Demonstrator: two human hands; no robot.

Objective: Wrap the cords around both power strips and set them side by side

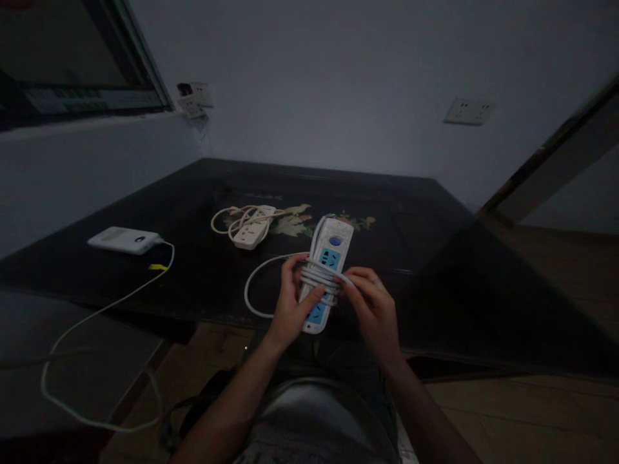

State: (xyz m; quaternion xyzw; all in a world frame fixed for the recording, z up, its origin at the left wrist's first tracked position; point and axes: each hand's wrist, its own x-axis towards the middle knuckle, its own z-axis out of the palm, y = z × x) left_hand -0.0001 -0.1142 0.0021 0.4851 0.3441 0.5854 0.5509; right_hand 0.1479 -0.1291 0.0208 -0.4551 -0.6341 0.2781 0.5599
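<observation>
A white power strip (341, 230) with blue socket panels and a blue switch is held tilted over the near edge of the dark table. Several turns of its white cord (316, 276) are wrapped around its middle. My left hand (293, 299) grips the strip from the left, its thumb lying across the front near the wraps. On the other side, my right hand (373, 303) pinches the cord at the right edge of the strip. A loose loop of cord curves out to the left of my left hand.
The dark table (396, 232) has a floral pattern. Behind lies a second power strip (253, 229) with its cord looped over it. At left, a white device (123, 240) trails a cable (97, 314) over the edge. Wall sockets (469, 111) are at the back.
</observation>
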